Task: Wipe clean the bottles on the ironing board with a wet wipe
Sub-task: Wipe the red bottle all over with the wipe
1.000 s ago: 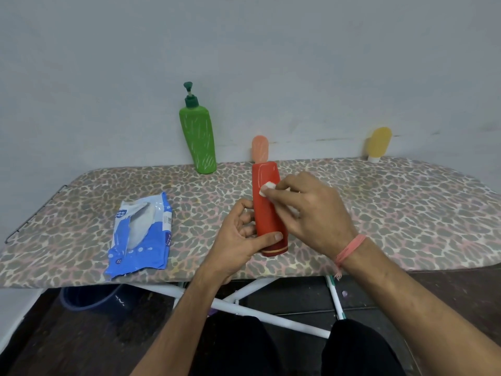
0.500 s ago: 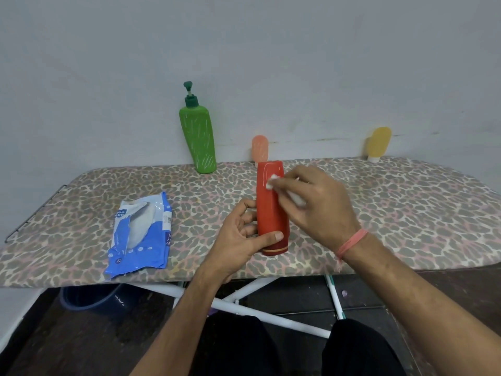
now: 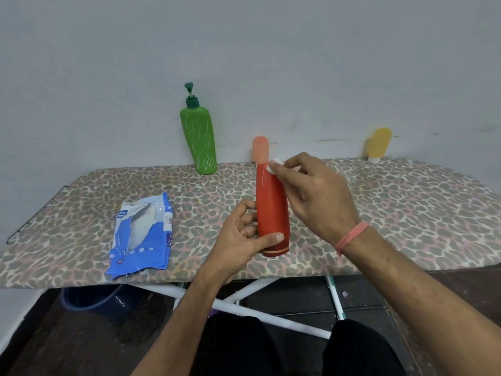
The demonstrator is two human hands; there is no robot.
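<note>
Your right hand (image 3: 320, 196) has slid the wipe (image 3: 274, 165) up to the red bottle's (image 3: 272, 207) top, pinching it. Your left hand (image 3: 238, 240) grips the bottle low, upright on the board (image 3: 406, 213).

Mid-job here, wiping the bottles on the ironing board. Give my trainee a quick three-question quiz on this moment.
1. True or false: the left hand grips the red bottle near its base.
2. The right hand presses the wet wipe against which part of the red bottle? A) the base B) the top C) the middle
3. Fill in: the wipes packet lies on the ironing board to the ___ of the red bottle.

Key: 1 true; 2 B; 3 left. The green pump bottle, peach bottle and yellow bottle stand at the back.
</note>
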